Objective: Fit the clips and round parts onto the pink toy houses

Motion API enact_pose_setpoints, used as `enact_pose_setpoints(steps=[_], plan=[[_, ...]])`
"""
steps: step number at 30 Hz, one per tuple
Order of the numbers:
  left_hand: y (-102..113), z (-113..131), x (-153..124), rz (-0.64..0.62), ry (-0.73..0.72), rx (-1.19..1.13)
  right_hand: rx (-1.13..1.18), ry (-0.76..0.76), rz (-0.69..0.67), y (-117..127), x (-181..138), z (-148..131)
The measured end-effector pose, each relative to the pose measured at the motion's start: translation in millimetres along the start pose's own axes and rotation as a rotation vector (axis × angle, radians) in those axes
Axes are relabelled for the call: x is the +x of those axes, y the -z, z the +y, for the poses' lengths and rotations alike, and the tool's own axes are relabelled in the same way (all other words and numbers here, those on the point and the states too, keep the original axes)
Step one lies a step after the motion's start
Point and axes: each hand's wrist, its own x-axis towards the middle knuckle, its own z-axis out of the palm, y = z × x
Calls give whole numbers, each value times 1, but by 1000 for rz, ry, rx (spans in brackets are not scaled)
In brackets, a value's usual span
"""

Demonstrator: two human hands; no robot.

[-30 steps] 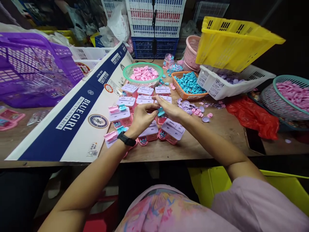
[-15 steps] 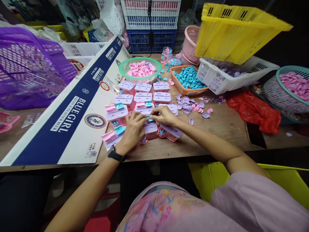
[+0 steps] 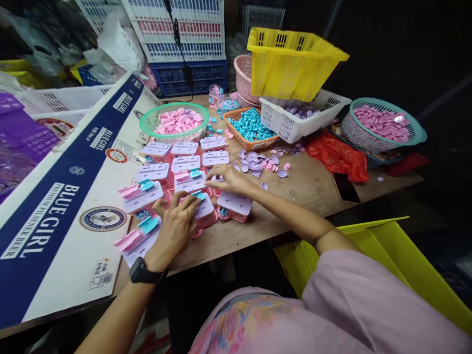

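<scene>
Several small pink toy units with lilac tops [image 3: 186,162] stand in rows on the wooden table [image 3: 313,184]. My left hand [image 3: 176,227], a black watch at its wrist, rests with curled fingers on one unit carrying a blue clip [image 3: 201,197]. My right hand [image 3: 227,177] lies just behind it, fingers bent down onto another unit in the row. One finished-looking lilac-topped unit [image 3: 236,204] sits right of my hands. Two units with pink and blue pieces [image 3: 140,192] stand to the left.
A green basket of pink parts [image 3: 173,123], an orange basket of blue parts [image 3: 250,127], a white crate [image 3: 302,113] under a yellow crate [image 3: 291,61], and a teal basket [image 3: 383,125] line the back. Loose lilac discs [image 3: 261,163], a red bag [image 3: 337,157], a flattened cardboard box [image 3: 62,196].
The camera has swung right, shifting everything leftward. Both hands have come down from holding a blue piece in the air onto the units on the table.
</scene>
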Motion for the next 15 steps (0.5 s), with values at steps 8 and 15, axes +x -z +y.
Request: enact_pose_setpoints(steps=[8, 15], plan=[[12, 21, 33, 182, 7, 2, -530, -622, 42, 49, -53, 87], [-8, 44, 56, 133, -19, -82, -633, -542, -70, 18, -42, 109]])
